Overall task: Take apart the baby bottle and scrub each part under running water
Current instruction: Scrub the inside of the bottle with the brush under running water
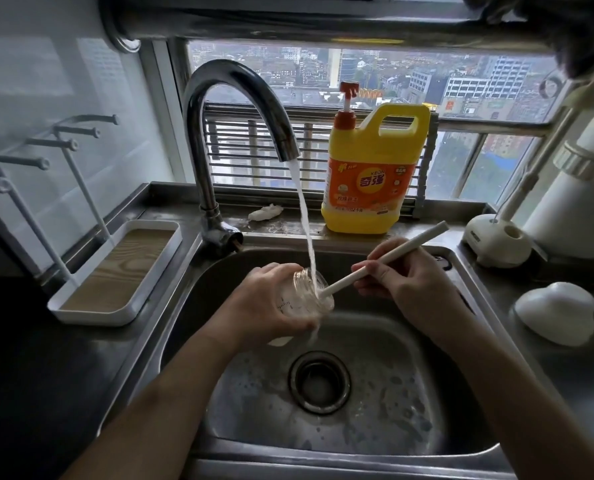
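Observation:
My left hand (264, 303) grips the clear baby bottle body (306, 296) over the steel sink (427, 393), its open threaded mouth tilted up and to the right. Water from the curved tap (240, 109) runs into that mouth. My right hand (402, 271) holds the white handle of a bottle brush (385, 258), whose lower end goes into the bottle; the brush head is hidden inside. A white domed cap (555, 313) lies on the counter at the right.
A yellow detergent jug (375, 174) with a red pump stands on the ledge behind the sink. A white drying rack with pegs and a tray (115, 271) is at the left. A white brush stand (496, 237) and an appliance sit at the right. The drain (319, 382) is below my hands.

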